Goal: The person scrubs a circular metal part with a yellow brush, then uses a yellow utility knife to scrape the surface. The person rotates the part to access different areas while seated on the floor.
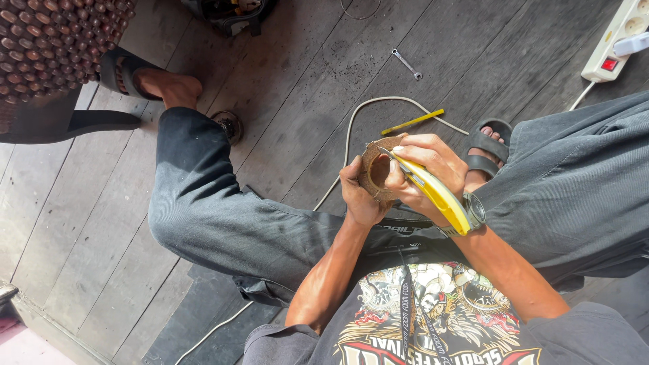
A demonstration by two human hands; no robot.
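Observation:
I sit with both hands raised over my lap. My left hand [358, 196] grips a brown ring-shaped disc [374, 169] by its lower edge. My right hand [433, 162] holds a yellow utility knife [436, 192], its metal tip laid against the top rim of the disc. A watch is on my right wrist. The far side of the disc is hidden behind my fingers.
The floor is grey wooden planks. A small wrench [406, 64], a yellow strip [412, 122] and a white cable [351, 128] lie ahead. A white power strip [618, 40] sits at the top right. A beaded brown seat cover [54, 40] is top left. My sandalled feet [487, 152] rest on the floor.

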